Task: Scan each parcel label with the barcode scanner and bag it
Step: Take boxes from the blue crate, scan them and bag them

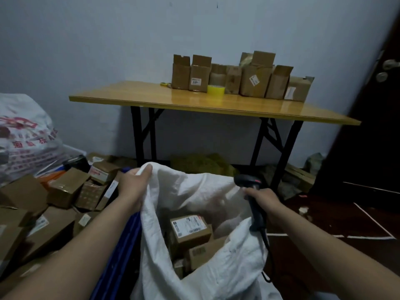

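So your left hand (132, 185) is bunched round the rim of the white woven sack (190, 187), and your right hand (263, 202) grips the black handheld barcode scanner (249, 181) just beside it. Inside sit labelled brown cardboard parcels (188, 229); more loose boxes (65, 188) crowd your left.

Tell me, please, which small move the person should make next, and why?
Probably the left hand should let go of the white bag and reach for a box in the pile on its left. The bag's mouth is open and labelled parcels lie inside. The right hand grips the scanner, yet neither hand holds a parcel to scan.
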